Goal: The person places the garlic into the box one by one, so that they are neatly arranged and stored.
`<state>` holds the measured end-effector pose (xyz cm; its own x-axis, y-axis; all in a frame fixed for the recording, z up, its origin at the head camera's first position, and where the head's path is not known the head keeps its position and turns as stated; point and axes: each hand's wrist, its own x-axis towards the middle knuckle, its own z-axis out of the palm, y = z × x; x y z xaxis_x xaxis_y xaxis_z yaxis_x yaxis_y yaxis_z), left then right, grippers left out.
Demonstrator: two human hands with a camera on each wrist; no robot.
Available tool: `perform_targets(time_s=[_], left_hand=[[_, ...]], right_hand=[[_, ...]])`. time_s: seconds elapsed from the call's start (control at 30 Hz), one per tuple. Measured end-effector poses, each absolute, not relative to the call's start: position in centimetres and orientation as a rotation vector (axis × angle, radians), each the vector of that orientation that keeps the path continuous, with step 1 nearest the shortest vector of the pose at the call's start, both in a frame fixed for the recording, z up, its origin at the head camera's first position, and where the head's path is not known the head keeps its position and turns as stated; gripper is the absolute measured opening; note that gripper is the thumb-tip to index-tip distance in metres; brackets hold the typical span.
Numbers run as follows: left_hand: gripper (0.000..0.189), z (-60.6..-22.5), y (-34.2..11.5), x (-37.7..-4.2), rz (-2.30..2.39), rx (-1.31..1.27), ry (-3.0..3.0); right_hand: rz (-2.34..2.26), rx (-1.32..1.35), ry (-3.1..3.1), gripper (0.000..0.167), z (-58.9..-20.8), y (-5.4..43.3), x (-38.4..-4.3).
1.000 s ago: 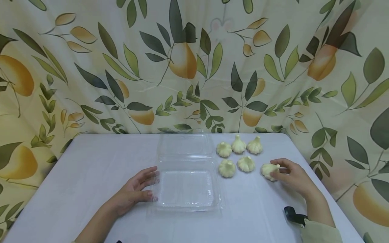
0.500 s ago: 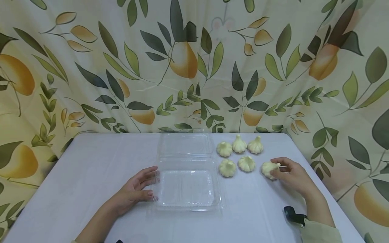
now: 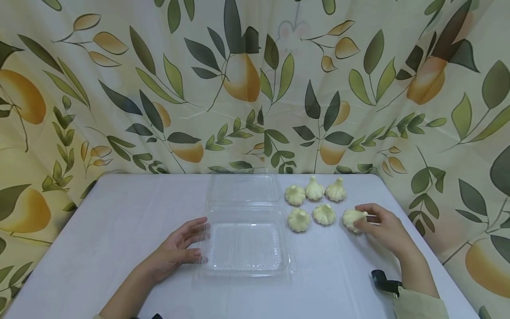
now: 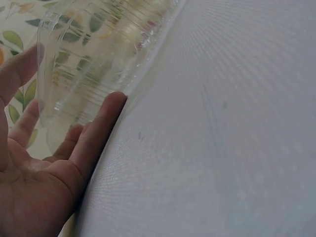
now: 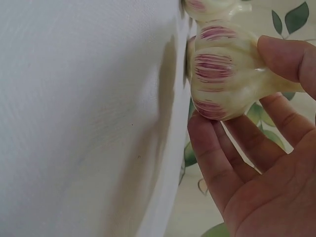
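In the head view my right hand (image 3: pixel 385 228) pinches a pale garlic bulb (image 3: pixel 353 220) between thumb and fingers at the table's right. Purple streaks mark that bulb's underside in the right wrist view, where the thumb (image 5: pixel 286 57) lies on one side and the fingers on the other. A clear plastic clamshell box (image 3: pixel 245 272) lies open in the middle, its lid folded back. At the box's left edge, my left hand (image 3: pixel 175 250) rests with fingers spread and relaxed. Several more garlic bulbs (image 3: pixel 299 220) stand in two rows right of the box.
A white cloth covers the table (image 3: pixel 119 212). Behind it hangs a curtain (image 3: pixel 247 128) printed with fruit and leaves. A black wrist device (image 3: pixel 384 282) sits at my right wrist by the sleeve (image 3: pixel 420 303).
The view has shifted very slightly. Both hands, the garlic bulbs and the box stay essentially where they were.
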<state>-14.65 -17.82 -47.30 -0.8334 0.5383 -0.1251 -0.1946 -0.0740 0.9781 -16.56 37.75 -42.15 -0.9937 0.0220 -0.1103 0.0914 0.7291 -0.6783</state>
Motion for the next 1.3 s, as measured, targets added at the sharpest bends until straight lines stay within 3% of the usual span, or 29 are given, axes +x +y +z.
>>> perform_targets(time_s=[1.3], left_hand=[[0.082,-47.3,-17.7,-14.7,1.946,0.351,1.715]], right_hand=[[-1.078,0.050,2.868,0.056,-40.9,35.5,-16.6]])
